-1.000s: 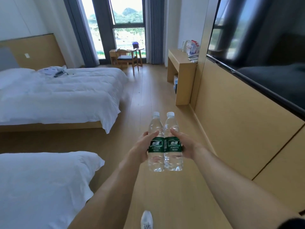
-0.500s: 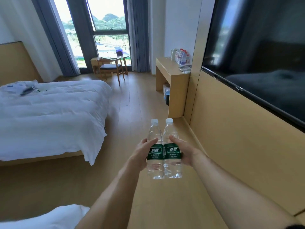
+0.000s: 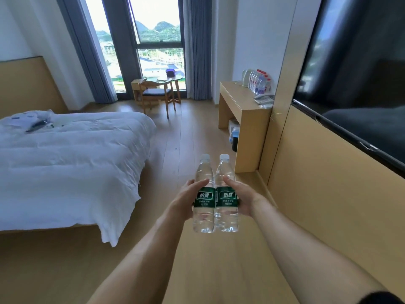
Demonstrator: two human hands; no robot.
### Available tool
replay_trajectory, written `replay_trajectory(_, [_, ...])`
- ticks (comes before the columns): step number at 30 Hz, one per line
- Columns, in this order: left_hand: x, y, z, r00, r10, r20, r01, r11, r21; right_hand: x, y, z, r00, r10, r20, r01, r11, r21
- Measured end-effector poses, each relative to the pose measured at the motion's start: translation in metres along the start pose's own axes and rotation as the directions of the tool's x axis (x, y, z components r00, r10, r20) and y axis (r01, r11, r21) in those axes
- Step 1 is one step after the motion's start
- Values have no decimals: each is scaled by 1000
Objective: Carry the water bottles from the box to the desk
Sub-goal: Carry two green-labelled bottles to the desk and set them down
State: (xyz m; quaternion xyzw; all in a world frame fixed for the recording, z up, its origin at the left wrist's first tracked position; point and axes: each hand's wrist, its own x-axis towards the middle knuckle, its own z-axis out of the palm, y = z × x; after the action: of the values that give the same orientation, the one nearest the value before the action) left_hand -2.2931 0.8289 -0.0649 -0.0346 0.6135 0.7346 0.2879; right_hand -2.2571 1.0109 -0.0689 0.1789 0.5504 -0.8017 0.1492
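Both forearms reach forward from the bottom of the view, roughly level and converging, wrists turned inward so the palms face each other; the left hand (image 3: 186,200) curls round the left water bottle (image 3: 203,194), thumb laid across its shoulder above the green label, and the right hand (image 3: 242,199) wraps the right water bottle (image 3: 226,194) in the same way, fingers passing behind it; the two bottles stand upright, side by side and touching, held in the air above the wooden floor (image 3: 192,132) with nothing beneath them; they look full and sealed with white caps, so I judge them moderately heavy for their size, the thin clear plastic yielding a little under pressure and smooth enough to slip if squeezed only at the bare lower part; the labelled waist, where the hands now sit, seems the surest hold, with each bottle braced against the other; to the left lies a bed (image 3: 70,154) with a white duvet; farther ahead on the right stands the desk (image 3: 243,106), well apart from the hands, already bearing a row of bottles (image 3: 259,83) against the wall beside a kettle and a telephone; beyond are a chair and the window.
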Motion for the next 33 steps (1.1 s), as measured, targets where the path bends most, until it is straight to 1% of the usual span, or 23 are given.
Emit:
replay_trajectory(3, [50,34,3,999,4,-33,-3,1000,4,52,-41,-8,999,20,44,-20,1000,6])
replay_trajectory(6, [95,63,3,999,6,-38,-7,1000,-12,100,-76,-14,996,36,82,-36,999,1])
replay_trajectory(16, [226,119,-23,995,37,-88,-41,999,-34,222,-147,-14,995,66,74,-63,997,-44])
replay_trajectory(19, [272,135,-37,996,27,-81,-30,999,-45,263,-166,-11,996,64,66,-61,997,-40])
replay_trajectory(23, [349,172,-61,998,20,-65,-23,999,-46,341,-203,-6,998,49,42,-48,999,-17])
replay_trajectory(27, [428,226,-86,999,20,-45,-22,999,-30,420,-248,8,1000,25,-8,-25,999,-21])
replay_trajectory(33, [537,298,-110,999,19,34,-19,1000,12,515,-314,21,999,-38,-36,39,999,28])
